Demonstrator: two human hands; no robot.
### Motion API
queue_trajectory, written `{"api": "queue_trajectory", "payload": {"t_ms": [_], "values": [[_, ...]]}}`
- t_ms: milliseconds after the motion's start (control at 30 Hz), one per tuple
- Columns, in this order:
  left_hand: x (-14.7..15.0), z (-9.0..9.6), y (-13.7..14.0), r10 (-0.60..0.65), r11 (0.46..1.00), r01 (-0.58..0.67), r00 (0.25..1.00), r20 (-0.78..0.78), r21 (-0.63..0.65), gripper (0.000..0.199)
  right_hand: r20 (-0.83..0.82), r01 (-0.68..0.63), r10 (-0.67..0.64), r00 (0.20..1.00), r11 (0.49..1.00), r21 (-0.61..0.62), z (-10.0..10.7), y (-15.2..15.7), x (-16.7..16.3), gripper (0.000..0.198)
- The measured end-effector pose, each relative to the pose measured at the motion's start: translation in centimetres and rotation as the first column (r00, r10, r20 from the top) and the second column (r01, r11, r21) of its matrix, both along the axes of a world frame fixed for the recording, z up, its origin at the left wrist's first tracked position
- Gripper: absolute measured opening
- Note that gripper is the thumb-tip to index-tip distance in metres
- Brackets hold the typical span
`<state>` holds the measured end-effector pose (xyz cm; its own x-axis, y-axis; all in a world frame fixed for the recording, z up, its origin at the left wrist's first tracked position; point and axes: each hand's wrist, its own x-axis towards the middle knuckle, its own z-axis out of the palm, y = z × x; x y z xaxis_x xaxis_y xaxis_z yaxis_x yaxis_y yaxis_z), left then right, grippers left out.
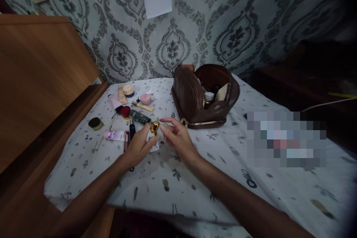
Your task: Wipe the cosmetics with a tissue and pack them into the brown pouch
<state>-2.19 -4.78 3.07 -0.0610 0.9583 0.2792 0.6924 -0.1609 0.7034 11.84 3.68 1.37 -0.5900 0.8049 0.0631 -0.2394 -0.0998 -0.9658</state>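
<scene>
My left hand (pixel 140 143) is closed around a small shiny gold container (pixel 154 128), perhaps a capped bottle; its lower part is hidden. Something white, like a cloth or wipe (pixel 154 146), shows beneath those fingers. Just to the right is my right hand (pixel 177 137), thumb and index finger apart and pointing at the gold container. A dark green tube (pixel 140 117) lies just beyond my left hand. Near that wrist are a black slim tube (pixel 132 129), a brownish lip-gloss tube (pixel 126 140) and a white-and-purple tube (pixel 113 135).
A brown cosmetic bag (pixel 187 95) stands unzipped at the back, with a white-lidded jar (pixel 209 96) inside. Left of it lie a pink jar (pixel 145 99), a cream-lidded jar (pixel 128 90), a red round container (pixel 125 111) and a dark green jar (pixel 95 123). A wooden panel (pixel 41 81) borders the left.
</scene>
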Motion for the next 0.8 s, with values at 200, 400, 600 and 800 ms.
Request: {"api": "queue_trajectory", "payload": {"t_ms": [200,400,600,800], "values": [[0.3,-0.4,-0.2,-0.028,1.0,0.028,0.999,-0.022,-0.002,0.031,-0.082,-0.079,0.091,0.992,0.987,0.14,-0.1,-0.3,-0.1,0.035],[0.1,-0.7,0.0,0.074,0.995,-0.053,0.966,0.248,-0.089,0.052,-0.01,-0.136,0.142,0.99,0.961,0.241,0.4,-0.2,0.5,0.031],[-0.3,-1.0,0.6,0.095,0.984,-0.002,0.851,0.516,-0.178,0.048,-0.005,-0.215,0.224,0.975,0.941,0.26,1.0,0.3,0.8,0.036],[0.1,-0.8,0.2,0.102,0.993,-0.082,0.952,0.29,-0.079,0.042,0.056,-0.162,0.155,0.986,0.969,0.185,0.6,-0.1,0.5,0.038]]}}
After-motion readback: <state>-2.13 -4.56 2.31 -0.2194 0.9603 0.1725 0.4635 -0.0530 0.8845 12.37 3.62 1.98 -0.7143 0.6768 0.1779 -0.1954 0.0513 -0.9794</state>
